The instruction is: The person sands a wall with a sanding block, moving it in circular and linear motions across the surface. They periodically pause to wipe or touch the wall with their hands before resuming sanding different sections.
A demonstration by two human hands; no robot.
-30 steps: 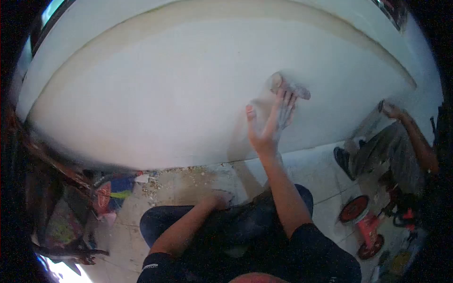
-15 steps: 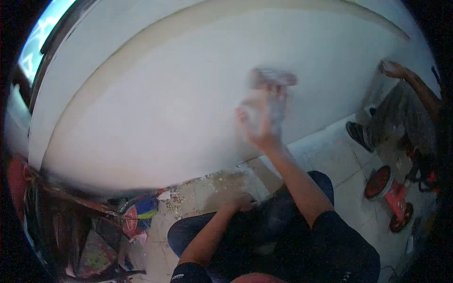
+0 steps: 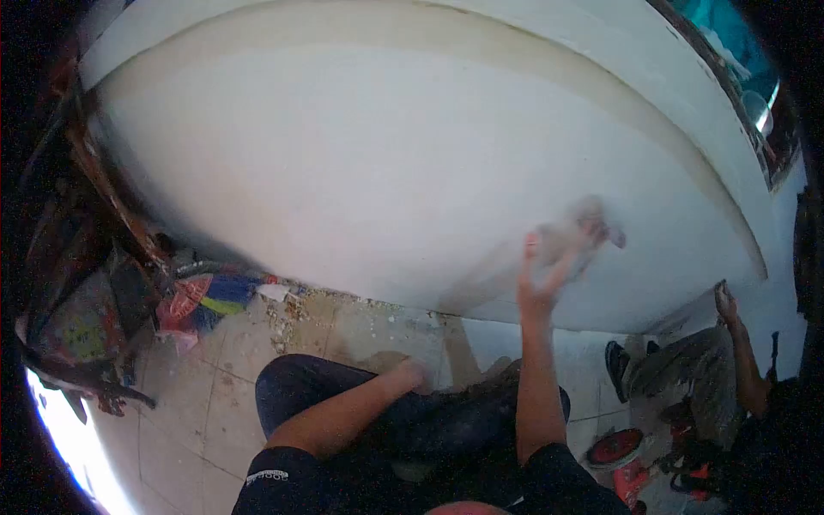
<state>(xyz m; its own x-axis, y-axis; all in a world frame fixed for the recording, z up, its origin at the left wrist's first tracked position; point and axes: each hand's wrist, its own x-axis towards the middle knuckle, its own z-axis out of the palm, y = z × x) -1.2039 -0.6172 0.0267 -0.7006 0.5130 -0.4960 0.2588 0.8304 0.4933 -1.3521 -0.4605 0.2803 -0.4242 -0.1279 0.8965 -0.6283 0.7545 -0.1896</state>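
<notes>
My right hand (image 3: 571, 249) is raised against the white wall (image 3: 360, 154), thumb spread out to the side. Its fingers press a small flat block (image 3: 614, 236) to the wall surface; motion blur hides what kind of block it is. Shadows of the hand and forearm fall on the wall to the left. Low over my bent leg (image 3: 300, 386), near the foot of the wall, is my left hand (image 3: 412, 376). It is smeared, so its fingers cannot be made out, and no object shows in it.
At the right, another person's hand (image 3: 726, 305) touches the wall. A red tool with a round head (image 3: 616, 448) lies on the tiled floor (image 3: 180, 429) below. Bags and colourful clutter (image 3: 193, 300) lie at the left, with crumbs of debris (image 3: 287, 322) along the wall base.
My view has turned, bringing a window-like opening in at the top right. My right hand, still on the block, appears farther right and lower. My left hand stays low near my legs.
</notes>
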